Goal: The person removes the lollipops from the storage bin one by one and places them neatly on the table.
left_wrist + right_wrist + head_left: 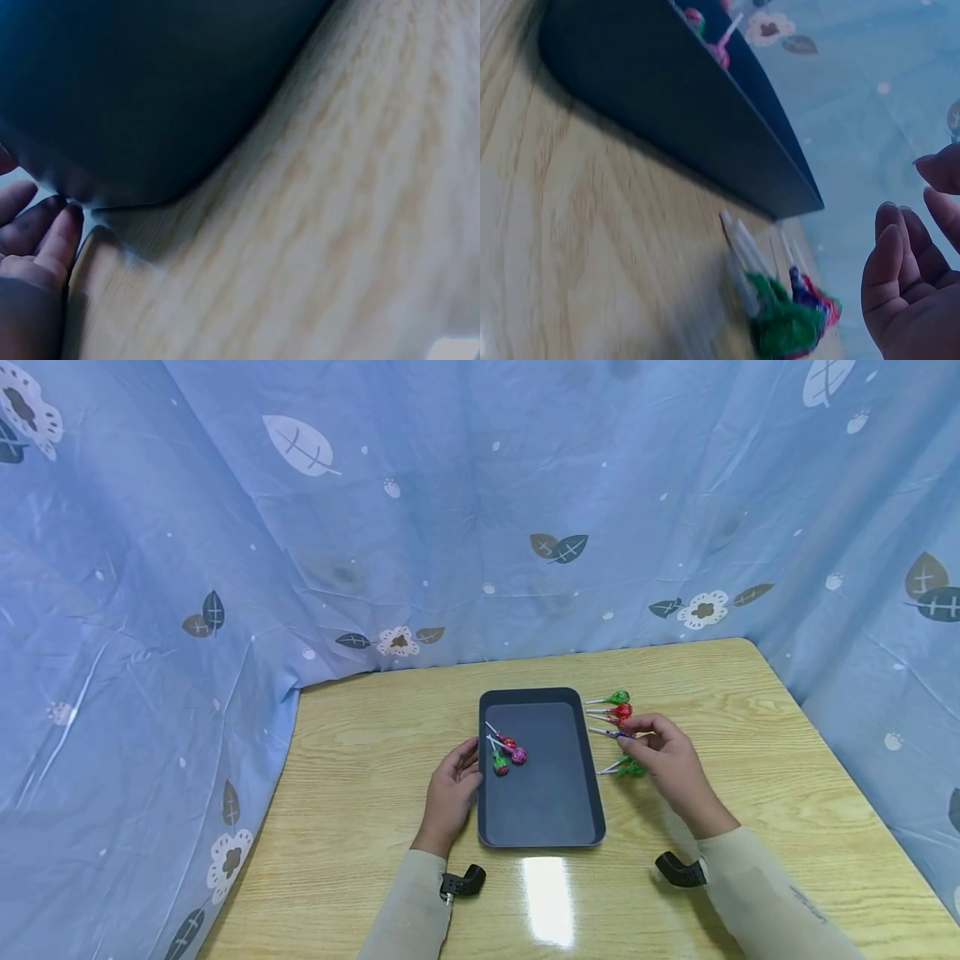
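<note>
A dark grey rectangular tray [551, 802] lies on the table, with a red, a pink and a green lollipop [500, 764] inside its left part. My left hand [452, 785] rests against the tray's left side; the left wrist view catches its fingers [56, 244] right at the tray wall. To the right of the tray, my right hand [667, 764] is over a purple lollipop [617, 734], thumb and forefinger close to its head. In the right wrist view the fingers [885, 262] are loosely bent and apart, with nothing visible between them.
Beyond the right hand lie red lollipops [621, 712] and a green one [619, 697]. More green lollipops [630, 767] lie on its near side, sticks towards the tray. A blue patterned curtain [480, 527] surrounds the wooden table [360, 760].
</note>
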Tool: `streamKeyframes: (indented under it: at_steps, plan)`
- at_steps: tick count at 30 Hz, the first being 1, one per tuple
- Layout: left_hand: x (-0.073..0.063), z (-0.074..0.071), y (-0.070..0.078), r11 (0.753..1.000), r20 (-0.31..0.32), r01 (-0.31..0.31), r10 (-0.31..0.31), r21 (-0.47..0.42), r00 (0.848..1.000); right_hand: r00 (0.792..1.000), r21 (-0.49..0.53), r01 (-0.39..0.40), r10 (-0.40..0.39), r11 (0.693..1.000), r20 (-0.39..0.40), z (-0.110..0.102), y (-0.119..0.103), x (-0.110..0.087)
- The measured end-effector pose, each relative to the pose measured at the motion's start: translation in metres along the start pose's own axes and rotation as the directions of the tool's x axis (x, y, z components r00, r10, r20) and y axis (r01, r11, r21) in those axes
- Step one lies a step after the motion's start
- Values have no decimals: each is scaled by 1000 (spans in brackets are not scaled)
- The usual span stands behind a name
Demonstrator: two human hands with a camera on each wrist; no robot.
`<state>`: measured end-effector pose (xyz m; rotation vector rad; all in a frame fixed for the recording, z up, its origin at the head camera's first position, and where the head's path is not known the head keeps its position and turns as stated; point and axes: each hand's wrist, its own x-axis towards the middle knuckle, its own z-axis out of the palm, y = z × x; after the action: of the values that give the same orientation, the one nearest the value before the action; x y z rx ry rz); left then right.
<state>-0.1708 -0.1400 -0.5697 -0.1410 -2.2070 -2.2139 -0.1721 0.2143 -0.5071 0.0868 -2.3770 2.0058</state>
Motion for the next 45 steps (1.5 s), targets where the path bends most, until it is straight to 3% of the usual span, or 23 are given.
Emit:
streamKeyframes:
  at_steps: [13, 22, 45]
  plan:
    - [-1, 0, 2, 1000, 0, 10, -10, 1, 1000, 997, 35, 24, -26, 999, 74, 35, -11, 9]
    - [-1, 0, 3, 1000, -1, 5, -5, 1, 1000, 990, 12, 7, -8, 1000, 142, 60, -14, 12]
    - [-1, 0, 4, 1000, -4, 14, -14, -9, 1000, 970, -21, 58, -51, 998, 236, 114, -28, 24]
